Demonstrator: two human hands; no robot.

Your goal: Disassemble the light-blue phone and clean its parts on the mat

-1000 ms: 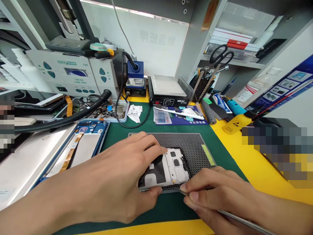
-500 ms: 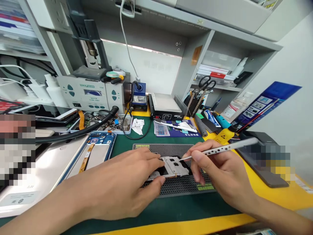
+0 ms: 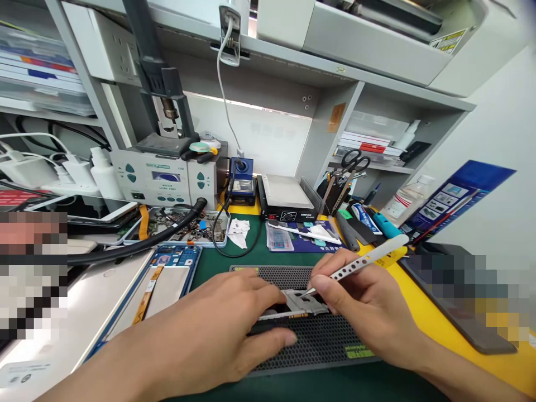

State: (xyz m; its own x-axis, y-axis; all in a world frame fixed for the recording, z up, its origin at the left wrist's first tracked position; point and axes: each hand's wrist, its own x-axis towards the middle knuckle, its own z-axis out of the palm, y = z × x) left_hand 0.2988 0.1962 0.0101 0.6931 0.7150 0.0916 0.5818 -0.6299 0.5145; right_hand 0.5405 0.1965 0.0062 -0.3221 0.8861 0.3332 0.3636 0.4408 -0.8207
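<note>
A partly opened phone (image 3: 305, 303) with a silvery metal plate on its inside lies on the black perforated mat (image 3: 322, 338). My left hand (image 3: 226, 324) grips its left part, fingers over the far side and thumb along the near edge, hiding that end. In my right hand (image 3: 372, 307) is a pair of silver tweezers (image 3: 355, 263) with a row of holes, held like a pen. Their tip points down at the metal plate and seems to touch it.
Left of my arm lies an opened blue tablet (image 3: 167, 285). Behind it, a tray (image 3: 221, 237) of small parts sits under a black hose (image 3: 180, 226). A hot plate (image 3: 288, 195), a soldering station (image 3: 163, 173) and a tool holder (image 3: 335, 192) stand at the back.
The view has tilted up slightly. The tweezers have shifted left over the metal plate, and the phone's near edge has tipped upward. My left thumb has slid a little forward and lower.
</note>
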